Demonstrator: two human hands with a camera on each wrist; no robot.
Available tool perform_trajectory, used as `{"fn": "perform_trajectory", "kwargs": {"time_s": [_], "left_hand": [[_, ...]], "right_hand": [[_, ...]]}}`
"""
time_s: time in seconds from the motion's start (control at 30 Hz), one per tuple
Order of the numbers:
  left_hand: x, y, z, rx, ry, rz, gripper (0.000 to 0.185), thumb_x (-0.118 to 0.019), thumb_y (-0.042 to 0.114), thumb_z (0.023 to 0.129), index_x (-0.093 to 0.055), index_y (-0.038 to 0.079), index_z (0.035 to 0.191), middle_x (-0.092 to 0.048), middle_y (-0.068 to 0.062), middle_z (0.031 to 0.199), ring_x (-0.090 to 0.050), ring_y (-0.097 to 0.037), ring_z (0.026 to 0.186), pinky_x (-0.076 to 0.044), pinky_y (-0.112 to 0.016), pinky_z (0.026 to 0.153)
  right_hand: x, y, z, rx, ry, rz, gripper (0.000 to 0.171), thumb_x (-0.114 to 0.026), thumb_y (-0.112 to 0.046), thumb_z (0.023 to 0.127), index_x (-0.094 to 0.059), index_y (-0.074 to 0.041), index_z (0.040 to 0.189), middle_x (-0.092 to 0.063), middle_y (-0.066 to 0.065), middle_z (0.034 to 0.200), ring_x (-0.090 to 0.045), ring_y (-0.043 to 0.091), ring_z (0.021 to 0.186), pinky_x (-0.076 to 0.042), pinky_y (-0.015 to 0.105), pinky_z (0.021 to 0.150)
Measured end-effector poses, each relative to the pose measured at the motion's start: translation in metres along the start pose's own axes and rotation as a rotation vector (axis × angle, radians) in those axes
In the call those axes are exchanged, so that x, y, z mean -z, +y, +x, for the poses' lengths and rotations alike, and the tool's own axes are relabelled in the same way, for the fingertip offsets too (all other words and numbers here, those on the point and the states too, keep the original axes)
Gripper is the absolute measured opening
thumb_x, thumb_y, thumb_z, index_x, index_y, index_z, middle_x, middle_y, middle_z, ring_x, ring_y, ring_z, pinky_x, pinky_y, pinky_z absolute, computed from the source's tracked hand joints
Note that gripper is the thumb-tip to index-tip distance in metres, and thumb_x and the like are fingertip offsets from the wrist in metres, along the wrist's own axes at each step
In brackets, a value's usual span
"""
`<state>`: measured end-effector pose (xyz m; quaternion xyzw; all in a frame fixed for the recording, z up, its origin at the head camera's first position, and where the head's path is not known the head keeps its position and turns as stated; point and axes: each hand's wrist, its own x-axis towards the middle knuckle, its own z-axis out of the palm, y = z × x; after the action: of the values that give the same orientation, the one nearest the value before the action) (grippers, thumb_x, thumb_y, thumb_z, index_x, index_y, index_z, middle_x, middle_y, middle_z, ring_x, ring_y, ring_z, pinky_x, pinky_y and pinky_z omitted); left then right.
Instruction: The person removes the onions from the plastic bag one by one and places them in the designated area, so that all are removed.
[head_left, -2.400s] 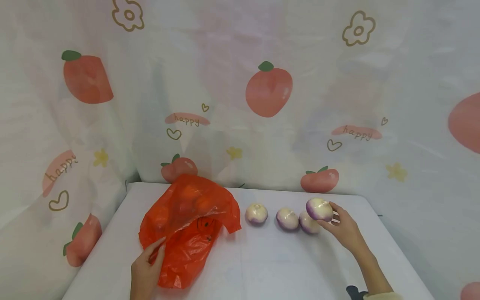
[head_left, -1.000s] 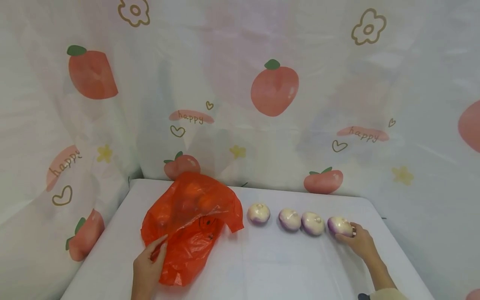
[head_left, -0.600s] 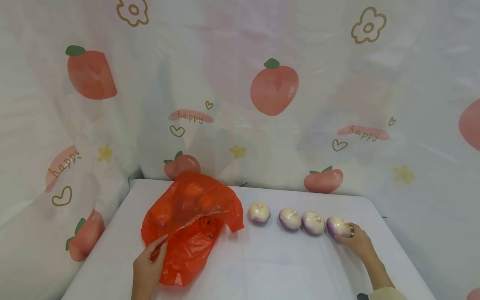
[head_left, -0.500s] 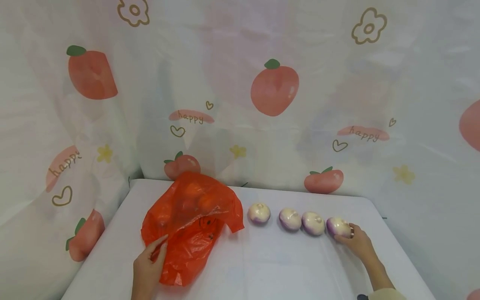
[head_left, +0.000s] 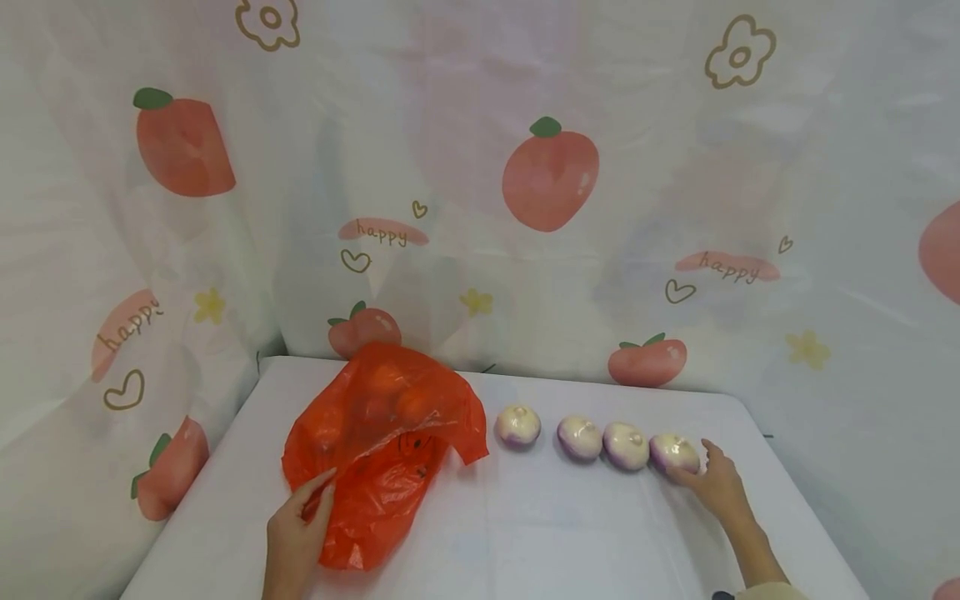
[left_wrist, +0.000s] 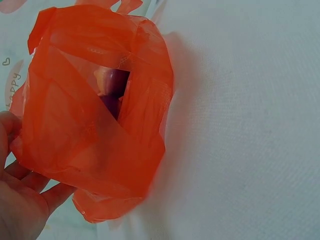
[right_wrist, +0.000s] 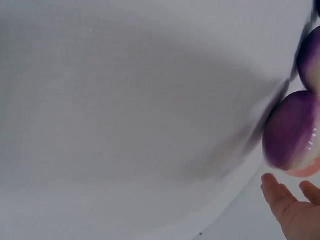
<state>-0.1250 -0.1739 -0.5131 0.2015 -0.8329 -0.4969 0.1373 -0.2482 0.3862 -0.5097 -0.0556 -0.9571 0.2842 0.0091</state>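
Observation:
My left hand [head_left: 294,533] pinches the near left edge of a red plastic bag [head_left: 378,508]. Through the bag's opening in the left wrist view, purple and pale round things [left_wrist: 114,82] show; the rest are blurred by the film. A row of glossy white-and-purple turnips lies right of the bag: one turnip [head_left: 517,427] apart, then a second turnip [head_left: 580,438], a third turnip [head_left: 626,446] and the rightmost turnip [head_left: 672,454] close together. My right hand [head_left: 718,487] is beside the rightmost turnip with fingers spread, and in the right wrist view its fingertips [right_wrist: 268,180] are off it.
The white table [head_left: 540,533] reaches back to a pale curtain [head_left: 450,167] printed with peaches, hearts and flowers. Another stretch of curtain [head_left: 60,250] hangs along the left side. A small dark thing [head_left: 722,595] shows by the right sleeve.
My right hand lowered a turnip to the right end of the row, shifted it slightly left, and its fingers have now opened off it. The left hand and bag stay as they were.

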Motion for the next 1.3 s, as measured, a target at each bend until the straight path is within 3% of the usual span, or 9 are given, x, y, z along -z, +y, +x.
{"fn": "perform_trajectory", "kwargs": {"time_s": [0.13,0.27,0.5,0.77,1.03,1.3], "left_hand": [[0.0,0.001,0.0,0.002,0.0,0.008,0.032,-0.057,0.023,0.095,-0.062,0.011,0.124,-0.062,-0.013,0.119,-0.062,-0.03,0.102,-0.049,-0.036,0.081],[-0.001,0.0,0.0,-0.01,0.0,0.001,0.032,-0.057,0.023,0.095,-0.062,0.011,0.124,-0.062,-0.013,0.119,-0.062,-0.03,0.101,-0.049,-0.037,0.081],[-0.002,-0.001,0.0,-0.03,0.006,0.012,0.033,-0.056,0.026,0.095,-0.062,0.011,0.124,-0.062,-0.012,0.119,-0.062,-0.029,0.102,-0.049,-0.036,0.081],[-0.001,-0.001,0.0,-0.044,-0.002,0.01,0.035,-0.055,0.027,0.095,-0.062,0.011,0.124,-0.062,-0.013,0.12,-0.061,-0.029,0.103,-0.049,-0.036,0.082],[0.0,-0.002,0.0,-0.048,0.003,0.017,0.038,-0.054,0.031,0.094,-0.062,0.01,0.124,-0.062,-0.013,0.12,-0.061,-0.029,0.103,-0.048,-0.036,0.083],[0.0,-0.003,0.0,-0.063,0.014,0.01,0.034,-0.056,0.027,0.094,-0.063,0.009,0.123,-0.063,-0.013,0.119,-0.062,-0.029,0.101,-0.048,-0.035,0.083]], "right_hand": [[-0.001,-0.016,-0.004,0.039,0.131,0.023,0.09,-0.072,-0.028,0.082,-0.019,0.022,0.136,-0.023,0.048,0.128,-0.024,0.061,0.118,-0.026,0.066,0.097],[-0.004,-0.037,-0.008,0.146,0.239,0.049,0.086,-0.074,-0.024,0.081,-0.024,0.019,0.135,-0.027,0.045,0.127,-0.027,0.06,0.118,-0.029,0.067,0.095],[-0.012,-0.08,-0.011,0.347,0.316,0.118,0.076,-0.077,-0.018,0.08,-0.034,0.015,0.132,-0.03,0.041,0.129,-0.036,0.056,0.113,-0.036,0.066,0.089],[-0.023,-0.122,-0.009,0.427,0.272,0.254,0.073,-0.077,-0.012,0.08,-0.035,0.01,0.136,-0.037,0.032,0.129,-0.041,0.047,0.116,-0.044,0.056,0.089],[-0.042,-0.165,-0.021,0.462,0.163,0.318,0.072,-0.077,-0.019,0.08,-0.037,0.004,0.136,-0.036,0.027,0.133,-0.041,0.043,0.12,-0.044,0.053,0.092],[-0.055,-0.192,-0.032,0.533,0.066,0.346,0.07,-0.078,-0.017,0.079,-0.04,-0.002,0.137,-0.043,0.019,0.134,-0.047,0.034,0.119,-0.047,0.045,0.091]]}}
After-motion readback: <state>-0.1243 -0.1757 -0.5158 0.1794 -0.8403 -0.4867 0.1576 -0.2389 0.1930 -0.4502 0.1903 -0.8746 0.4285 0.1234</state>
